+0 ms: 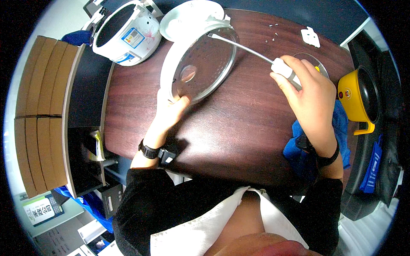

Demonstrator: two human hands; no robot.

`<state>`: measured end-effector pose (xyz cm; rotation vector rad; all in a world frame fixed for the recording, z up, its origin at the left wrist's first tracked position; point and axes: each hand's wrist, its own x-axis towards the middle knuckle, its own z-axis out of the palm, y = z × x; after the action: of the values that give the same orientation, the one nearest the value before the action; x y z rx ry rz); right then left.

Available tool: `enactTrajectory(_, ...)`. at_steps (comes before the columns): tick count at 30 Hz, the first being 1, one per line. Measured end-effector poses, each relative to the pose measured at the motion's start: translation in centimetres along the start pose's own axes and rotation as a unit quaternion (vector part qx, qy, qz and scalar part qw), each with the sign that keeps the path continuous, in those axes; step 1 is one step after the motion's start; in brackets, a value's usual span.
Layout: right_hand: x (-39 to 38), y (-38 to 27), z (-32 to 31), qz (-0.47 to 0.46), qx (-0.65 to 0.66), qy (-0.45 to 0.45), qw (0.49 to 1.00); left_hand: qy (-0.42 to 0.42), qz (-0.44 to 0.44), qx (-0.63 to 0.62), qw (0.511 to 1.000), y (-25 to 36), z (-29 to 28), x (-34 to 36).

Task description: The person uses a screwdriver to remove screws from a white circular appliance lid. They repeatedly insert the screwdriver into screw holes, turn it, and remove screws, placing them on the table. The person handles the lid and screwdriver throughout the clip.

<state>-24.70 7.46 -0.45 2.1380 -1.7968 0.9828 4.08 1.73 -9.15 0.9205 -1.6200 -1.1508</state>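
My left hand grips the lower edge of a round cooker lid, thumb on its inner side. The lid is tilted up above the table; it has a white rim and a dark, shiny inner face with a round hole. In my right hand is a screwdriver, its pale handle between thumb and fingers. Its long metal shaft points left, and the tip is at the lid's upper inner edge. Whether the tip sits in a screw is too small to tell.
A white rice cooker body stands at the back left, beside a round white cover. Several small screws and a white plastic piece lie at the back right. A yellow pot and blue cloth are on the right.
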Motion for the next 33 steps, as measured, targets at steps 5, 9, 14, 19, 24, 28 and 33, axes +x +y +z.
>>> enactTrajectory(5, -0.3, 0.8, -0.1, 0.115, 0.220, -0.213, 0.945, -0.008, 0.005, 0.020, 1.000, -0.2, -0.4, -0.1)
enactTrajectory(9, 0.4, 0.5, -1.1, 0.292, 0.444, -0.343, 0.774, -0.032, -0.014, 0.019, 0.999, -0.1, -0.5, -0.1)
enactTrajectory(14, 0.6, 0.6, -1.0, 0.309, 0.521, -0.392, 0.692, -0.020, -0.007, 0.018, 1.000, 0.3, 0.0, -0.3)
enactTrajectory(19, -0.6, 0.8, 1.2, 0.051, 0.180, -0.155, 0.970, -0.008, -0.003, 0.022, 1.000, -0.4, -0.2, -0.3)
enactTrajectory(24, -0.4, -0.2, 0.6, 0.006, 0.024, -0.053, 0.998, 0.000, 0.001, 0.051, 0.999, -0.4, -0.5, -0.1)
enactTrajectory(28, -0.6, 0.6, 0.9, -0.007, 0.064, -0.059, 0.996, 0.004, 0.003, 0.034, 0.999, -0.6, -0.6, -0.1)
enactTrajectory(33, 0.5, 0.4, -0.4, 0.288, 0.498, -0.376, 0.726, -0.021, -0.006, 0.046, 0.999, -0.8, -0.9, -0.2)
